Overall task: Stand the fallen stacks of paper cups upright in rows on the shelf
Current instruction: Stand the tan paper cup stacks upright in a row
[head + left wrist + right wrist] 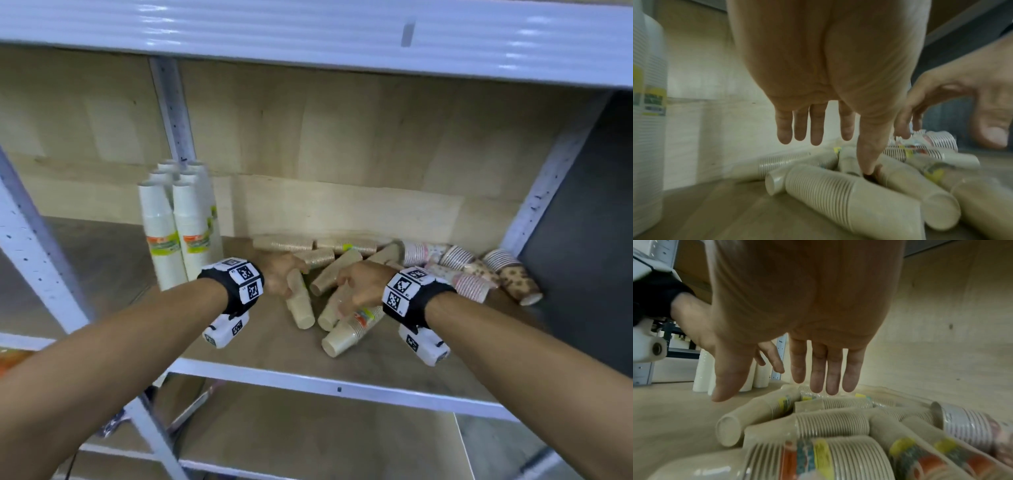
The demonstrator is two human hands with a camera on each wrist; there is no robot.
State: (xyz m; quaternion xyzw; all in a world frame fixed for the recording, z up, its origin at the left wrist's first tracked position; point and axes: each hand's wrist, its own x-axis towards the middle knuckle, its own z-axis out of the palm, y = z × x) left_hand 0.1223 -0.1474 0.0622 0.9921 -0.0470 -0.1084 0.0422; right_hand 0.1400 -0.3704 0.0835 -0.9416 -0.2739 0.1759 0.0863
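Observation:
Several beige paper-cup stacks (301, 308) lie fallen in a loose heap at the middle of the wooden shelf (394, 359). My left hand (282, 274) hovers over the heap's left side, fingers straight, holding nothing. In the left wrist view its thumb (869, 154) points down between two stacks (838, 194); whether it touches them I cannot tell. My right hand (354, 286) hangs open over a labelled stack (356, 329), and its fingers (818, 369) are spread above the cups (838, 459). Tall white stacks (178, 222) stand upright in rows at the back left.
Pink and floral patterned stacks (472, 274) lie fallen on the right, against the white corner post (548, 192). A wooden back panel (342, 137) closes the shelf, and the upper shelf (308, 31) hangs overhead. The white front rail (308, 380) marks the shelf edge.

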